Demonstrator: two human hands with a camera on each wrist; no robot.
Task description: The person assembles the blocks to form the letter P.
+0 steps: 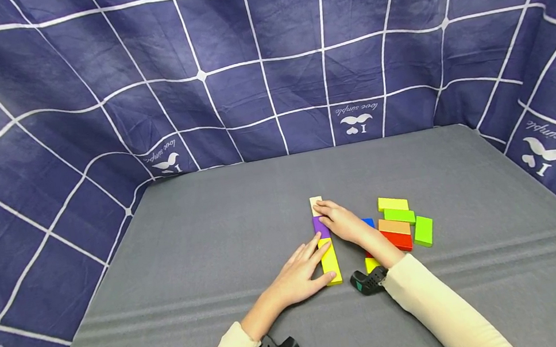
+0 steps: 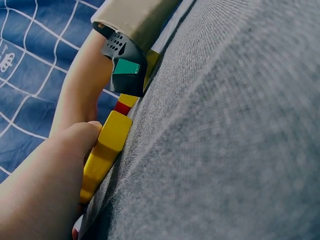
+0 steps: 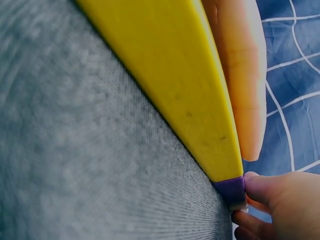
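Observation:
A row of blocks runs away from me on the grey cloth: a long yellow block [image 1: 330, 265] nearest, a purple block [image 1: 320, 227] beyond it, a cream block [image 1: 315, 202] at the far end. My left hand [image 1: 298, 275] lies over the yellow block, fingers spread across its top and far end, thumb by its near end. From the right, my right hand [image 1: 344, 223] holds the cream block with bent fingers. Its thumb [image 3: 257, 187] touches the purple block, which meets the yellow one end to end in the right wrist view.
Right of the row lie loose blocks: a light yellow block [image 1: 393, 204], green blocks [image 1: 423, 231], an orange block [image 1: 394, 227], a red block [image 1: 398, 240]. A blue block [image 1: 368, 222] and another yellow block [image 1: 371, 265] are partly hidden by my right arm. A patterned blue curtain [image 1: 297, 78] encloses the table.

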